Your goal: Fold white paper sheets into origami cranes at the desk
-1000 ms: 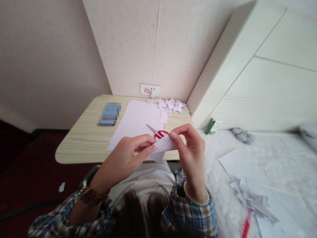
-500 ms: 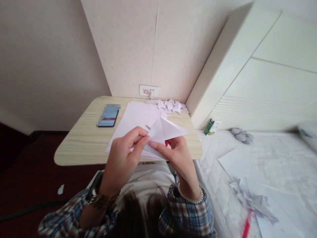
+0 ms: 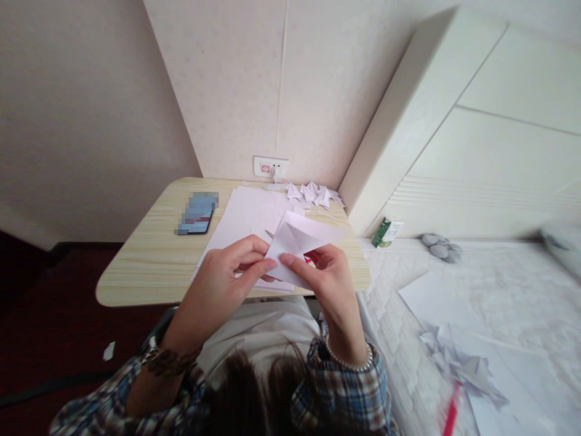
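A folded sheet of white paper point(image 3: 290, 237) is held up over the front of the small wooden table, its creases showing. My left hand point(image 3: 236, 266) pinches its left corner between thumb and fingers. My right hand point(image 3: 318, 265) grips the lower right part, thumb on top and fingers underneath. Partly hidden behind the paper are scissors; a metal tip point(image 3: 269, 233) sticks out on the left and a bit of red handle point(image 3: 308, 259) shows by my right fingers. Flat white sheets point(image 3: 247, 209) lie on the table beneath.
Several folded paper pieces point(image 3: 312, 192) sit at the table's back right. A phone point(image 3: 196, 215) lies on the left of the table point(image 3: 136, 266). On the bed point(image 3: 385, 290) are a green carton point(image 3: 385, 233), a grey object point(image 3: 441, 248), loose paper and a red item point(image 3: 451, 412).
The paper's upper flap has spread and tilted, so the fold looks more open. My left thumb has shifted slightly along the edge, and the left forearm has moved a little left.
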The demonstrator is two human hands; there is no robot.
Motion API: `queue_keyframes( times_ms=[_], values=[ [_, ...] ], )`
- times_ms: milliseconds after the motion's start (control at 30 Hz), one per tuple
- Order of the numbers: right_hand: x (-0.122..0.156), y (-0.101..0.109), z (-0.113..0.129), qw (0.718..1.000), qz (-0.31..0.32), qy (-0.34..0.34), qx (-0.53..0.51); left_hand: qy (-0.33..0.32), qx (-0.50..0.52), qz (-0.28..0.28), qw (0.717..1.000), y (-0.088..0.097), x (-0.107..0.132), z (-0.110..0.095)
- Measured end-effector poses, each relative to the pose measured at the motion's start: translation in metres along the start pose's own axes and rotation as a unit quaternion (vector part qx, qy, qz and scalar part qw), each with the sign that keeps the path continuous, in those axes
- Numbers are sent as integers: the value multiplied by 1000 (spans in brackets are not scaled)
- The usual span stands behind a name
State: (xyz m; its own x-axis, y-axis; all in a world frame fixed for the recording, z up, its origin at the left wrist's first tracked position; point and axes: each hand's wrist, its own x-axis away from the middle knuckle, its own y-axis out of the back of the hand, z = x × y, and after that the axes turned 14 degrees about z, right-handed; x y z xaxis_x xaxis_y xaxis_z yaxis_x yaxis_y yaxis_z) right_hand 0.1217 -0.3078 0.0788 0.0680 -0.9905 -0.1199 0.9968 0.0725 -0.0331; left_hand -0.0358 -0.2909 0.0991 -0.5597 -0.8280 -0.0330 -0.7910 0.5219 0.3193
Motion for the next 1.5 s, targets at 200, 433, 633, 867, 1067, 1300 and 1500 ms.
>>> queue_keyframes(
  times_ms=[200, 433, 633, 867, 1067, 1300, 1500],
  values=[
    [2, 25, 0, 997, -54, 45, 1, 18, 58, 52, 997, -1, -1, -3],
    [3, 31, -1, 997, -48, 59, 20, 27, 53, 62, 996, -4, -1, -3],
    [2, 22, 2, 998, -14, 54, 0, 12, -4, 23, 1000, -5, -2, 1],
    [4, 43, 1, 986, -118, 115, -22, 21, -28, 34, 999, -1, -1, 2],
    [3, 41, 0, 995, -44, 83, -20, 30, 42, 7, 999, -2, -2, 2],
    [2, 16, 1, 999, 31, -26, 20, 27, 58, -11, 998, -9, -2, -4],
    [5, 17, 6, 998, 21, 2, 66, 71, 100, 40, 992, -8, -2, -2]
  ],
)
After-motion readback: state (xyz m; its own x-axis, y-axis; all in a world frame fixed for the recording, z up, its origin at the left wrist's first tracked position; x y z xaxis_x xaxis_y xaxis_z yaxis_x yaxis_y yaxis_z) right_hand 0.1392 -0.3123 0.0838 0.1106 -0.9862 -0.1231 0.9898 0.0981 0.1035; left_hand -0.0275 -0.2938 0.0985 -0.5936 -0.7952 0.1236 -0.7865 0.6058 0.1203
